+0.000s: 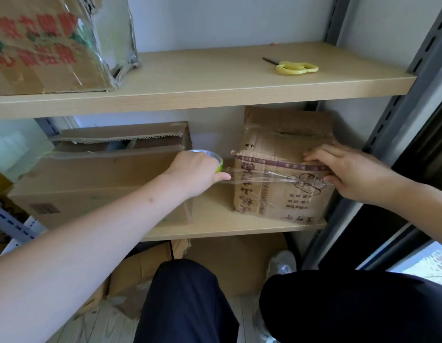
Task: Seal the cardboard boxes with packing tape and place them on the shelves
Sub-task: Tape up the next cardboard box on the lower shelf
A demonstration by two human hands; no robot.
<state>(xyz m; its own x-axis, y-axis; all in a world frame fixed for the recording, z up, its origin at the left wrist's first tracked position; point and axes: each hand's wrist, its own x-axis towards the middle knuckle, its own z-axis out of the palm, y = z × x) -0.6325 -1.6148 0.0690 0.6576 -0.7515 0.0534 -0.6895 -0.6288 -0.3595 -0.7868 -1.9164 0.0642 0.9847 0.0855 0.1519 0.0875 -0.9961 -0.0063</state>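
A tape roll [212, 159] was gripped by the left hand [197, 172]; its strip was pressed onto the right box [277, 194] by the right hand [351, 169], fingers straight.

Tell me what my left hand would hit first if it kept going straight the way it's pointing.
Probably the small printed box: the left hand, gripping the tape roll, points right along the stretched tape. Depth is unclear.

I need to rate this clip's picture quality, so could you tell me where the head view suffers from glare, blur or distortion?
Head view: soft daylight, no hard shadows; glare on the plastic wrap of the upper-left box and on the stretched tape; wide-angle bending of the shelf post; red print on that box is blurred; scissors stay fairly sharp.
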